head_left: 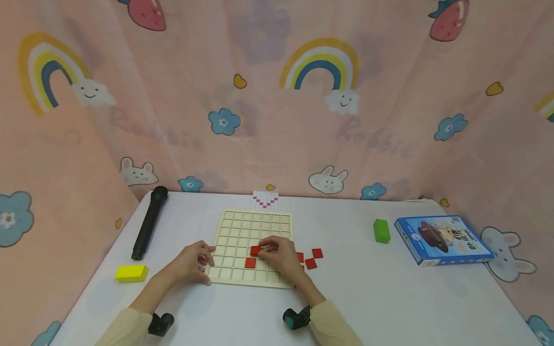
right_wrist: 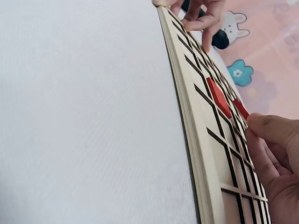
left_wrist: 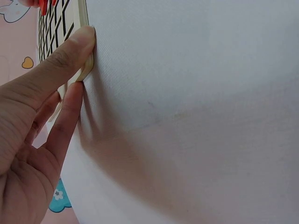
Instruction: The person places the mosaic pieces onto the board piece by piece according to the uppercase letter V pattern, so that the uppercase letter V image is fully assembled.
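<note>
A cream board with a square grid [head_left: 229, 274] lies on the white table. My left hand [head_left: 193, 263] grips its near left corner, thumb on the front edge and fingers along the left side. Between thumb and fingertips my right hand [head_left: 282, 255] pinches a red square tile [right_wrist: 241, 109], tilted low over the grid. One more red tile [head_left: 250, 263] lies in a cell just nearer to me. Several loose red tiles [head_left: 310, 263] are right of the board, some partly hidden by my right hand. Behind the board's far edge stands a small card with a red V pattern [head_left: 265, 201].
Left of the board lie a black microphone-like stick [head_left: 149, 223] and a yellow block [head_left: 132, 273]. To the right are a green block [head_left: 382, 231] and a blue picture box [head_left: 443, 240]. A pink patterned curtain [head_left: 268, 144] hangs behind the table.
</note>
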`<state>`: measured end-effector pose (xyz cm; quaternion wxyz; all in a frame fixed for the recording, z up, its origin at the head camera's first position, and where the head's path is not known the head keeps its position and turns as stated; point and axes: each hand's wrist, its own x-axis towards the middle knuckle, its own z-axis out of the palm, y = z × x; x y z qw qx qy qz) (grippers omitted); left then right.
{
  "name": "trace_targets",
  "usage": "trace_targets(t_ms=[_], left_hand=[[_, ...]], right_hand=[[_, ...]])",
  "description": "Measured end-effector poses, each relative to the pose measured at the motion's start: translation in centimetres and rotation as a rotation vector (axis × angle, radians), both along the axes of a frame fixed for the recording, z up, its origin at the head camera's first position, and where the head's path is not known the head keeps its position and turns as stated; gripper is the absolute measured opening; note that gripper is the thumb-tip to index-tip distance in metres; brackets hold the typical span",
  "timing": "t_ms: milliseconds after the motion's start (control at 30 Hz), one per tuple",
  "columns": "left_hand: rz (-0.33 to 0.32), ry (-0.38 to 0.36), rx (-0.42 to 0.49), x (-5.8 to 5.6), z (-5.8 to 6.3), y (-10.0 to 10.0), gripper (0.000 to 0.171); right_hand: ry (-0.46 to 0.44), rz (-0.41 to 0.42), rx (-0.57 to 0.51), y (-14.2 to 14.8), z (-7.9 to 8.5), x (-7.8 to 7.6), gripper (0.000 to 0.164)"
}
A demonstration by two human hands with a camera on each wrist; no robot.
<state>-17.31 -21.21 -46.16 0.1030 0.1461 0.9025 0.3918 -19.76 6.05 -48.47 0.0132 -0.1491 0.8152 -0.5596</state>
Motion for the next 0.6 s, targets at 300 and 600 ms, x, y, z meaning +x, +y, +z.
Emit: trace_targets(t_ms=[300, 600], left_hand=[[0.011, 0.014, -0.027, -0.1, 0.0, 0.1, 0.037], [0.043, -0.012, -0.033, 0.0, 0.1, 0.2, 0.037]], right_hand=[[0.021, 0.047, 0.028, -1.6, -0.1, -0.5, 0.017], [0.019, 0.076, 0.022, -2.7, 0.2, -0.7, 0.019]])
